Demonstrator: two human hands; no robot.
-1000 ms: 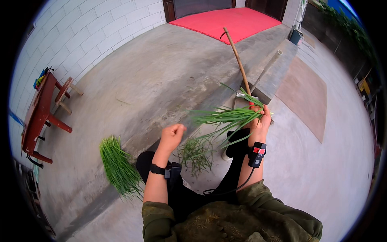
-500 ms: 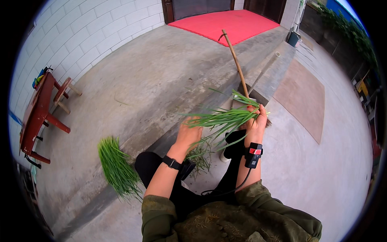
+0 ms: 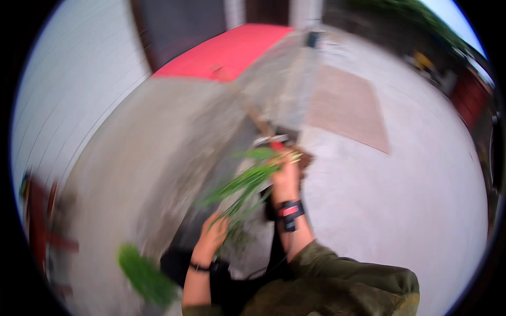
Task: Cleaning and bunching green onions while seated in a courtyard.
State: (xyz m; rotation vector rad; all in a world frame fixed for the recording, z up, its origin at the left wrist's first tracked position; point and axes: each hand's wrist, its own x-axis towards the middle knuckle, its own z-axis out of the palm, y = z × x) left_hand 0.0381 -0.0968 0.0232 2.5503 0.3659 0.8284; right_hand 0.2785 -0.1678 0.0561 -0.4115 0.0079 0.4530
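A bunch of long green chives (image 3: pixel 245 181) is gripped near its pale cut ends by my right hand (image 3: pixel 285 169), its leaves slanting down to the left. My left hand (image 3: pixel 213 234) is at the drooping leaf tips; motion blur hides whether its fingers close on them. Below, between my legs, lie loose green scraps (image 3: pixel 240 238), partly covered by the leaves. On the ground left of my knee rests a larger pile of chives (image 3: pixel 146 275).
A broom with a wooden handle (image 3: pixel 257 118) and a dustpan (image 3: pixel 287 136) stand just beyond my right hand. Farther off are a red mat (image 3: pixel 232 50) by the doors and a brown mat (image 3: pixel 348 108) on the right. A red bench (image 3: pixel 38 226) is at far left.
The view has swung to the right and is blurred. My left hand has moved down and away from my right hand, toward the leaf tips. My right hand still holds the chives.
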